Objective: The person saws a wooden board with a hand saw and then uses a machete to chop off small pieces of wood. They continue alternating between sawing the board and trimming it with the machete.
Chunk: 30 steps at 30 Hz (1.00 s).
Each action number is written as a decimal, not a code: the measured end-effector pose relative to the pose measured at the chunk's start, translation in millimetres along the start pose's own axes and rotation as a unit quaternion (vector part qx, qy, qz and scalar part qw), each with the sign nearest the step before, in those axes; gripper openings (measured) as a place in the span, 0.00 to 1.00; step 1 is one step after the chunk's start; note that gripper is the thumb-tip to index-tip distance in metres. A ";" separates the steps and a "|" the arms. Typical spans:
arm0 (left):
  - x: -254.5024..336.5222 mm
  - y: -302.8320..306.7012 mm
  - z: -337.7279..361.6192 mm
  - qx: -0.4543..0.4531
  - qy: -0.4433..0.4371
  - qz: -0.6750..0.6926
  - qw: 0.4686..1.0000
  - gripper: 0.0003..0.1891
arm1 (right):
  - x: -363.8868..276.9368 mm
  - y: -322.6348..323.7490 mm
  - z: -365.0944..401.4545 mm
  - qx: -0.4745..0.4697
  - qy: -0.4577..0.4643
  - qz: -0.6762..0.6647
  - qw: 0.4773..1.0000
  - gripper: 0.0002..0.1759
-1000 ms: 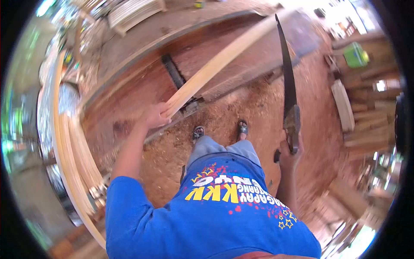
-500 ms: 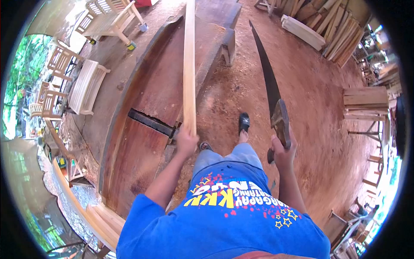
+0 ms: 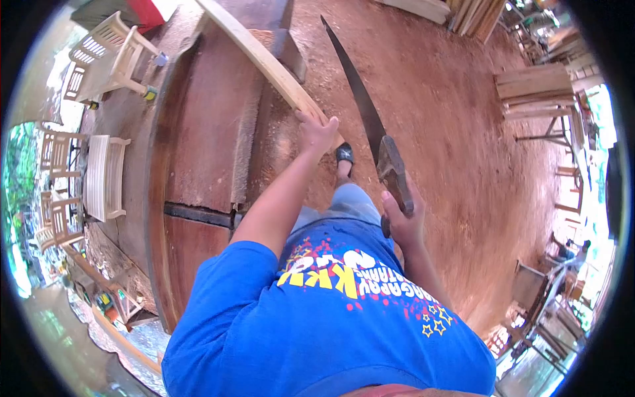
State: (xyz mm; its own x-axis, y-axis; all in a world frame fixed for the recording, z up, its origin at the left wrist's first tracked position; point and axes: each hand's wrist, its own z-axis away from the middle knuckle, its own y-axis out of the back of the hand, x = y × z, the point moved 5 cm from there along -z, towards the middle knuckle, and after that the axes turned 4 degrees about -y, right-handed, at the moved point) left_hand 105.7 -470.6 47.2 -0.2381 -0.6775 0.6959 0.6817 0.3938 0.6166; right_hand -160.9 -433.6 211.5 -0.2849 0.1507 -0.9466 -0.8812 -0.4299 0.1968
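My left hand [image 3: 318, 134] is closed round the near part of a long pale wooden plank [image 3: 264, 61], which slants up and to the left over a large reddish-brown wood slab [image 3: 215, 126]. The plank's near end shows just past my fingers, above my sandalled foot. In my right hand [image 3: 405, 215] is the wooden handle of a handsaw [image 3: 364, 102], its dark blade pointing up and slightly left. Saw and plank are apart. A dark strip [image 3: 198, 213] crosses the slab near its middle.
Pale wooden chairs [image 3: 109, 56] and a slatted table [image 3: 106, 177] stand on the left. Stacked boards [image 3: 534, 89] rest on a stand at the right, with more planks [image 3: 475, 16] at the top right. Brown dirt floor [image 3: 456, 165] lies on my right.
The view has turned and moved. The plank has gone from upright in view to slanting left, and my left hand is higher and farther right. My right hand still holds the saw.
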 end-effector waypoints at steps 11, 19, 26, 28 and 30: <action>96.0 -24.9 -62.4 0.146 -0.310 -0.293 0.893 0.49 | -8.2 23.4 -117.3 0.012 -0.050 0.013 0.999 0.30; 99.0 -36.9 -100.8 -0.010 -0.400 -0.308 0.863 0.22 | 27.9 -5.6 -32.5 0.084 -0.055 0.035 0.994 0.32; 111.0 -38.8 -97.4 -0.018 -0.357 -0.342 0.869 0.24 | 35.9 -19.8 7.3 0.107 -0.046 0.086 0.989 0.33; 112.1 -42.2 -94.8 -0.014 -0.351 -0.353 0.867 0.23 | 43.1 -22.2 9.0 0.111 -0.042 0.079 0.990 0.33; 110.0 -47.1 -92.5 -0.003 -0.353 -0.388 0.852 0.21 | 43.5 -21.8 7.1 0.107 -0.045 0.086 0.990 0.33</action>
State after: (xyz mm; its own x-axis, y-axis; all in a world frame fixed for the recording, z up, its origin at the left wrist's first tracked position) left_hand 111.4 -621.2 60.7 -0.9732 -0.1898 0.1302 0.1339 -0.0071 0.9910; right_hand -156.8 -411.3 167.9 -0.4608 0.1742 -0.8702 -0.8741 -0.2589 0.4110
